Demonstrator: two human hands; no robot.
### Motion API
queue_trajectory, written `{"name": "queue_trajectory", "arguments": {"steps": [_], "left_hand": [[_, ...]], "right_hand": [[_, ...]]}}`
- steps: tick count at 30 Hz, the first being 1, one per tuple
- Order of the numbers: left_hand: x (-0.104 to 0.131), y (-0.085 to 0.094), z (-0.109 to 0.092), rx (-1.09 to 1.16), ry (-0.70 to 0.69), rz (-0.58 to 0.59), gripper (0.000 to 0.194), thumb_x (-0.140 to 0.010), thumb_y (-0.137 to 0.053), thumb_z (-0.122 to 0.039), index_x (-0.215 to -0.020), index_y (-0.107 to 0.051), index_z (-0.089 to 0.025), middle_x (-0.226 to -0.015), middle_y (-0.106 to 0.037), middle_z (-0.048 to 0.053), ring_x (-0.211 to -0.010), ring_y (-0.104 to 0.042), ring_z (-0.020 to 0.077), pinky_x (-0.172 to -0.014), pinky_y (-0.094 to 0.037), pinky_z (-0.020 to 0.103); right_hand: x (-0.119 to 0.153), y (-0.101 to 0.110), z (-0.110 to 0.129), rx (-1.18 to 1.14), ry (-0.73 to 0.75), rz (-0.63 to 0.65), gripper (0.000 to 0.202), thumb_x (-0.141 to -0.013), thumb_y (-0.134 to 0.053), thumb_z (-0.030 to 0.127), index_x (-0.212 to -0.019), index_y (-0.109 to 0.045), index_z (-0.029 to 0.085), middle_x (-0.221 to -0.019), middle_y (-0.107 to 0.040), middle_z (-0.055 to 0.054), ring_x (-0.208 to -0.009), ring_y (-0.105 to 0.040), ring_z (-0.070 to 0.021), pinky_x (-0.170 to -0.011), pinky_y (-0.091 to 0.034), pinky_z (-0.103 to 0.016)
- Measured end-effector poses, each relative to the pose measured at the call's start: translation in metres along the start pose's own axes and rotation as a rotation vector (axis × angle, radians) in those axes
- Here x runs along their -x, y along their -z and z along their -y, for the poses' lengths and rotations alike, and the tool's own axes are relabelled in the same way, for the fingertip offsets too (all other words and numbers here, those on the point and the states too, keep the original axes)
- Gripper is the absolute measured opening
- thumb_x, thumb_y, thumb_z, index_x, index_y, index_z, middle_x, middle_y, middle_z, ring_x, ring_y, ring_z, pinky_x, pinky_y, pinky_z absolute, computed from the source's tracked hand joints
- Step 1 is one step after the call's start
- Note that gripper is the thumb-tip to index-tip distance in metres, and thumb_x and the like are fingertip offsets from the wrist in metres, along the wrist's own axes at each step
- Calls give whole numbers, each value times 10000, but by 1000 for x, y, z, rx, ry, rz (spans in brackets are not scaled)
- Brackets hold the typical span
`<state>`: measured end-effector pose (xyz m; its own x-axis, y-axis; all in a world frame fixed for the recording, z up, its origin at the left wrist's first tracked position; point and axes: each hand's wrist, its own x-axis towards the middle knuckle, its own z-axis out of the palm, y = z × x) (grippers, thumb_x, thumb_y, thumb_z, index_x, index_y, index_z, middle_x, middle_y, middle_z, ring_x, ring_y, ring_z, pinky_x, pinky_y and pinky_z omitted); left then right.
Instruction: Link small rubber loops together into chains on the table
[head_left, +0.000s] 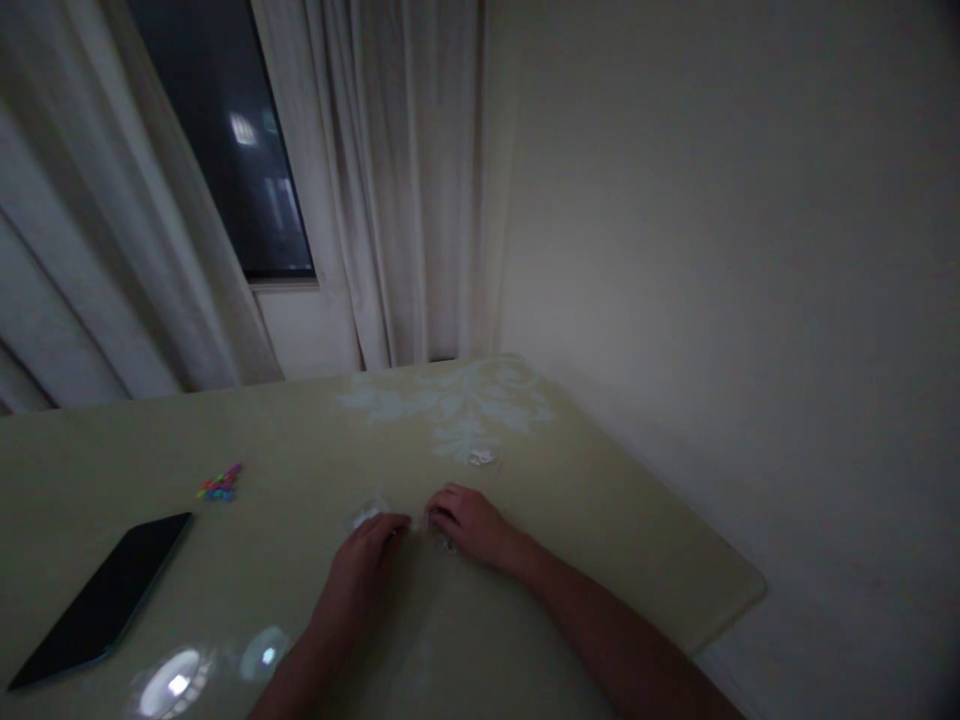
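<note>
Both of my hands are low over the pale green tabletop, a small gap between their fingertips. My left hand [371, 545] has its fingers curled together; what they grip, if anything, is too small and dim to name. Just behind it lies a clear, crinkled piece with a white patch [365, 514], perhaps plastic. My right hand [469, 520] is also closed, thumb against fingers, and its contents cannot be made out. Beneath those fingers shows a small pale, shiny bit [446, 544]. Farther back rests another little white piece [481, 457].
A black flat device [105, 595] lies at the left on the table [600, 560]. Behind it is a small heap of brightly coloured pieces [220, 486]. Lamp light reflects off the near surface. A wall [720, 300] borders the right side; curtains [405, 180] hang beyond.
</note>
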<state>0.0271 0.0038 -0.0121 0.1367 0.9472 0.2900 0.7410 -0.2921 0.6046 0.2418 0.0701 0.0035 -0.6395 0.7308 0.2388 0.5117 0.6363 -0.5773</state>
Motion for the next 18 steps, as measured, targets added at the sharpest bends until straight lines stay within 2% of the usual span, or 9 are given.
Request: {"name": "queue_trajectory", "arguments": {"steps": [3,5,9,13,16,18], "left_hand": [[-3,9,3,148,49,-17,293,-974,-496,-345,-1104,-733,-232,-1092,-801,69,-990,-749,246,-895,-579,361],[-5,17,5,172,62,-56,307,-966,-489,-374,-1101,-728,-238,-1089,-801,65,-956,-752,238,-861,-588,353],[-6,32,13,-42,92,-171,333,-960,-492,-429,-1068,-732,-227,-1032,-776,81,-890,-717,249,-839,-573,381],[-5,41,20,-238,97,-89,295,-944,-528,-422,-946,-760,-241,-1021,-758,82,-1001,-686,284,-905,-529,409],[-6,43,21,-198,84,-12,276,-936,-510,-357,-890,-757,-242,-957,-748,73,-958,-694,266,-873,-528,382],[-7,44,19,-163,83,20,269,-929,-514,-343,-873,-754,-238,-921,-738,71,-924,-696,262,-845,-530,374]], "right_hand": [[-2,4,-4,-116,12,-39,180,-1003,-611,163,-1094,-765,180,-1066,-759,-74,-1009,-686,-184,-945,-490,-281],[-2,8,-4,-186,4,-44,201,-1003,-609,177,-1124,-770,191,-1081,-772,-73,-1002,-700,-182,-931,-503,-284],[-2,17,-2,-267,-59,-54,236,-973,-632,182,-1167,-765,203,-1114,-779,-78,-991,-712,-188,-897,-524,-295],[-2,22,-7,-274,-103,-64,269,-958,-637,180,-1201,-751,196,-1105,-776,-82,-929,-713,-180,-829,-533,-284],[-3,24,-14,-191,-125,-73,267,-970,-624,178,-1207,-745,183,-994,-786,-71,-830,-707,-168,-813,-527,-287],[-3,26,-18,-106,-119,-95,253,-972,-620,166,-1188,-751,179,-1037,-787,-83,-904,-710,-184,-875,-516,-307]]}}
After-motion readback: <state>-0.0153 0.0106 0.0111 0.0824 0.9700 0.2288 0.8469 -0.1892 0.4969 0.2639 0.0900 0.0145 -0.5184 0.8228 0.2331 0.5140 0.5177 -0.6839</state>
